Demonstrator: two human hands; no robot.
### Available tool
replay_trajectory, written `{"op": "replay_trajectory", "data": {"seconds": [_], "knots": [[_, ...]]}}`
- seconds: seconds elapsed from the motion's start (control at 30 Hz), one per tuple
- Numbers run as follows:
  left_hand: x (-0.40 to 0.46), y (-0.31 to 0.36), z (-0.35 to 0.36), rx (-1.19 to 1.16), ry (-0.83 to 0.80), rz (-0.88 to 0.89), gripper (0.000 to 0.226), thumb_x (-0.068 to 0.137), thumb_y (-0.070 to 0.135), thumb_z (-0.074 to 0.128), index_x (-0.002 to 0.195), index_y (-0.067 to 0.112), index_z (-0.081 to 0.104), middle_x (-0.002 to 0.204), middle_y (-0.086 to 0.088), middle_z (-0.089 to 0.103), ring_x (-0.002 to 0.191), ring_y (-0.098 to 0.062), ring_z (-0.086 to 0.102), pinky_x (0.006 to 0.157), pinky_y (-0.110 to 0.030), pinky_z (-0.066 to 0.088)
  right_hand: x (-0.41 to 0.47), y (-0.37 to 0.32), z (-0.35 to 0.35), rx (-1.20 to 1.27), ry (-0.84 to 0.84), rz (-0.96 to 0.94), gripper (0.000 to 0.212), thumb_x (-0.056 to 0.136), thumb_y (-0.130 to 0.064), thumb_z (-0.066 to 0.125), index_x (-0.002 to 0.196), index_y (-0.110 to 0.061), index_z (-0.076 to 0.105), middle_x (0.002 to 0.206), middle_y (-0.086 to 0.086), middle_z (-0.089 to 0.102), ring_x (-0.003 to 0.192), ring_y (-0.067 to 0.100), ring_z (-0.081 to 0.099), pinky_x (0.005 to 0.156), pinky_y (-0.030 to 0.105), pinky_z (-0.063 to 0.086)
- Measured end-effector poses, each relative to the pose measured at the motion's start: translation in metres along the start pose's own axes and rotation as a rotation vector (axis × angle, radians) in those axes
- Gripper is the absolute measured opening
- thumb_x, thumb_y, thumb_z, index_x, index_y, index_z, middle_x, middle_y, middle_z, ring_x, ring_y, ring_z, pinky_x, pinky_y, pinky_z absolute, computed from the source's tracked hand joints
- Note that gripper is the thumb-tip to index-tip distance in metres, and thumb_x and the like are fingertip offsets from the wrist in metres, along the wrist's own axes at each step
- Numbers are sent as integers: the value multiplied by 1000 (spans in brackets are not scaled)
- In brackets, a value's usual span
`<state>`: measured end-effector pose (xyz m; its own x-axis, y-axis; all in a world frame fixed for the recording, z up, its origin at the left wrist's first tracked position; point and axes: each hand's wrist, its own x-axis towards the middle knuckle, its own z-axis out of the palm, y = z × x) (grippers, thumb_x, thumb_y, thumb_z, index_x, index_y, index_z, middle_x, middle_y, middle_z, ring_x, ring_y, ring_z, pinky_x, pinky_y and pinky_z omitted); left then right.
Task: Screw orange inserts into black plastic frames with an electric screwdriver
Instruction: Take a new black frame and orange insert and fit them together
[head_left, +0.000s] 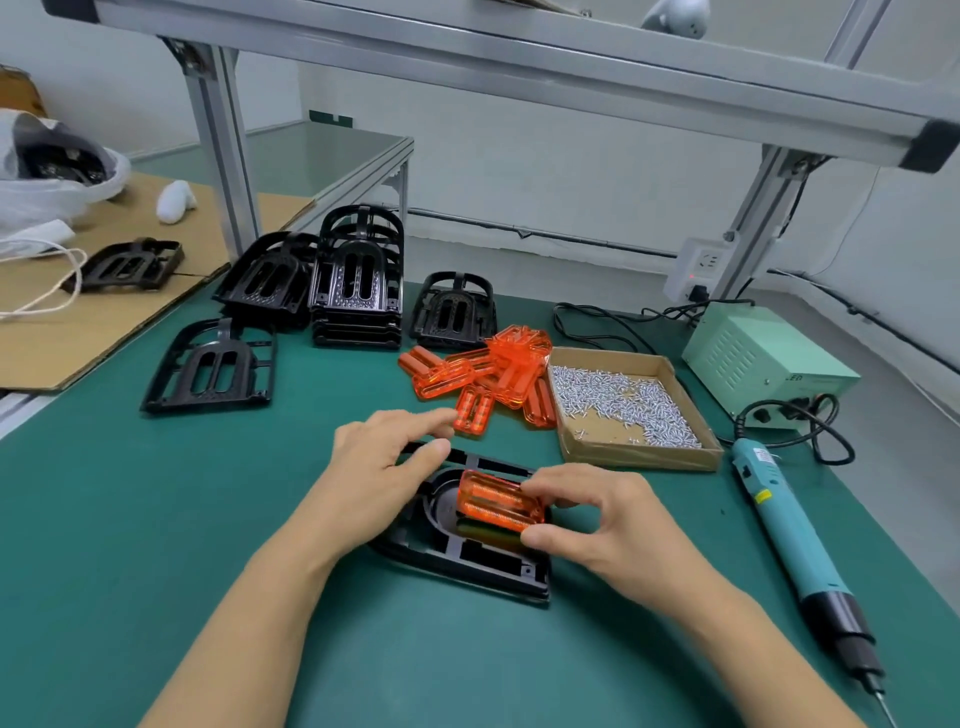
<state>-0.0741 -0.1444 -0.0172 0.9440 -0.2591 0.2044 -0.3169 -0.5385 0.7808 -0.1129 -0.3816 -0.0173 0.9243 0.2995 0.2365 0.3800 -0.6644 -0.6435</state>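
Green matting covered the counter (156, 519) under an aluminium rack; my right hand (597, 525) pinched an orange insert (496, 501) over the black frame (467, 566), my left hand (379, 467) resting on it, fingers loosely spread.

Black frame (467, 561) flat under both hands, hollow side up. Clear orange insert (500, 501) tilted over its middle opening, not seated. Loose orange inserts (488, 371) heaped just beyond the fingertips. Teal electric screwdriver (795, 540) lying right of the right hand, tip toward the near edge.
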Motion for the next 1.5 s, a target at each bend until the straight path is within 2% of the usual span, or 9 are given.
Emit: {"op": "replay_trajectory", "data": {"seconds": [0.17, 0.27, 0.43, 0.67, 0.87, 1.0, 1.17, 1.4, 1.5], "knots": [[4, -4, 9, 166, -19, -66, 33, 98, 14, 45, 123, 27, 62, 125, 14, 58, 123, -11, 42, 108, -35, 30, 5, 3, 4, -77, -80, 16, 40, 76, -32, 81, 114, -25, 71, 108, -24, 61, 107, -13, 52, 91, 2, 33], [5, -6, 12, 161, 52, -111, 33, 98, 10, 45, 121, 21, 65, 123, 9, 61, 119, -13, 43, 96, -22, 31, 10, 0, 2, -123, -109, 4, 39, 77, -31, 81, 114, -24, 71, 107, -20, 62, 100, -7, 54, 87, 5, 37], [5, -5, 16, 170, 148, -176, 30, 97, 11, 46, 115, 19, 68, 116, 3, 64, 119, -19, 45, 98, -33, 37, 16, -5, -1, -266, -191, -14, 43, 79, -40, 76, 119, -26, 68, 115, -13, 61, 104, 6, 50, 94, 25, 40], [1, -4, 23, 183, 248, -233, 29, 96, 11, 46, 110, 18, 71, 113, 2, 65, 116, -20, 46, 92, -31, 37, 14, -6, 8, -199, -141, 36, 39, 79, -42, 76, 115, -29, 69, 99, -15, 47, 86, -2, 46, 80, 20, 38], [1, -3, 24, 137, 304, -294, 38, 91, -3, 42, 107, 16, 72, 114, -1, 65, 117, -22, 48, 93, -33, 41, 19, -5, 3, -140, -150, 163, 66, 71, -42, 83, 131, -30, 57, 95, -12, 50, 88, 2, 48, 86, 23, 42], [1, -2, 25, 115, 354, -322, 51, 80, -15, 37, 106, 13, 72, 115, -6, 64, 115, -25, 49, 93, -34, 41, 17, -3, 1, -168, -151, 142, 59, 70, -44, 82, 123, -29, 62, 92, -12, 58, 86, 6, 54, 83, 28, 46], [-1, -1, 25, 45, 384, -357, 56, 75, -18, 34, 105, 12, 71, 113, -3, 62, 116, -22, 46, 92, -31, 39, 3, 7, 8, -10, -101, 198, 35, 77, -40, 79, 108, -31, 66, 65, -17, 56, 59, 0, 48, 65, 23, 41], [-2, -1, 23, -69, 392, -435, 57, 74, -14, 32, 103, 17, 71, 121, -3, 59, 117, -22, 47, 98, -42, 43, 9, 7, 8, 36, -82, 205, 33, 73, -34, 83, 100, -27, 66, 60, -16, 50, 56, 0, 43, 58, 19, 34], [-2, 0, 23, -91, 388, -455, 58, 74, -13, 33, 102, 20, 71, 125, -3, 58, 114, -20, 49, 93, -36, 44, 11, 9, 7, 62, -141, 242, 30, 73, -36, 83, 96, -32, 63, 54, -16, 50, 52, 0, 42, 57, 21, 33]]}}
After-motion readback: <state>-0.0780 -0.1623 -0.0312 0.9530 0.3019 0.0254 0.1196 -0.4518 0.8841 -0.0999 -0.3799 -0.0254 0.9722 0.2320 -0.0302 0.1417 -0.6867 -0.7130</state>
